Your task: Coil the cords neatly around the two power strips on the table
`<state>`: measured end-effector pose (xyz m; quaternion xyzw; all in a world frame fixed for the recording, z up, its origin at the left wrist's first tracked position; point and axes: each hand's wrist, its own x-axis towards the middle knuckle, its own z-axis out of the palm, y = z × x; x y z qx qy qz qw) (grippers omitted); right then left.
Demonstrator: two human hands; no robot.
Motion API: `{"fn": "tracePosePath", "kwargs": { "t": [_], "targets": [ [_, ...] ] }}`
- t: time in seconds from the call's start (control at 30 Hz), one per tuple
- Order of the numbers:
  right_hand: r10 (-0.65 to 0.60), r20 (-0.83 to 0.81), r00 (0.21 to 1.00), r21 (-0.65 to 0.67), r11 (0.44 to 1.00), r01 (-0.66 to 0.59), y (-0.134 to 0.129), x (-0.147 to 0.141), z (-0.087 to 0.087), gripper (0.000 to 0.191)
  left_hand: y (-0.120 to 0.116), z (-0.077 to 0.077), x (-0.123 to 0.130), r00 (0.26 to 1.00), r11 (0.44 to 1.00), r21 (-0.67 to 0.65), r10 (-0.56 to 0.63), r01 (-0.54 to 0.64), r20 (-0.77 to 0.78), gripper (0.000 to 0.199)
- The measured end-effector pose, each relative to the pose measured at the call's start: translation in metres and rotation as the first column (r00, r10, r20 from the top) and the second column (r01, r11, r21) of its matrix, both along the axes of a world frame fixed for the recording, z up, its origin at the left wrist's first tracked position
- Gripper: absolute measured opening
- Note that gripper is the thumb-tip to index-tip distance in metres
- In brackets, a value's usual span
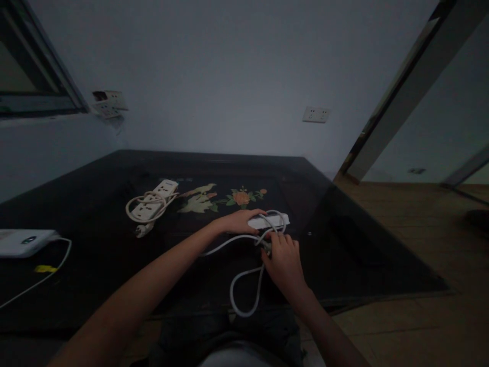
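A white power strip (pixel 281 220) lies on the black table near its front, with loops of its white cord (pixel 244 312) around it. My left hand (pixel 240 222) is closed on the strip's left end. Close by on the right, my right hand (pixel 283 257) pinches the cord just in front of the strip, its fingers closed around a bunched part. From there one loop hangs toward the table's front edge, and another length runs left behind my left forearm. What exactly sits under my right fingers is partly hidden.
A second power strip (pixel 158 196) with its cord wound round it lies at the left on the table (pixel 214 163). Further left is a white device (pixel 28 242) with a cable and a yellow tag (pixel 46 268). Wall sockets (pixel 316 114) are behind.
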<state>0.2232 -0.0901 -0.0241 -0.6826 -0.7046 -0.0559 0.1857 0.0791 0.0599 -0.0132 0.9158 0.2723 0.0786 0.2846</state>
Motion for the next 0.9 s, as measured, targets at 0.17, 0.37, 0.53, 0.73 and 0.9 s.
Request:
{"fn": "tracePosePath", "kwargs": {
  "t": [0.17,0.37,0.53,0.73,0.9],
  "targets": [
    [0.036,-0.047,0.998,-0.056,0.998,-0.039,0.002,0.004,0.001,0.015,-0.014,-0.012,-0.016,0.950,0.939,0.148,0.309,-0.312,0.043,0.068],
    [0.046,-0.107,0.993,-0.056,0.997,-0.052,0.004,0.001,0.004,0.011,-0.025,-0.015,-0.038,0.891,0.864,0.229,0.453,-0.448,0.030,0.066],
    [0.056,-0.270,0.961,-0.047,0.996,-0.071,-0.003,0.010,0.009,0.017,-0.022,-0.019,-0.061,0.813,0.783,0.286,0.582,-0.552,-0.026,0.063],
    [0.122,-0.544,0.830,-0.125,0.967,-0.224,-0.025,0.041,0.003,0.030,-0.014,-0.017,-0.084,0.760,0.735,0.348,0.644,-0.582,-0.087,0.062],
    [0.113,-0.655,0.747,-0.233,0.910,-0.342,-0.050,0.081,0.015,0.029,-0.012,-0.015,-0.093,0.732,0.716,0.316,0.676,-0.623,-0.088,0.062]
  ]
}}
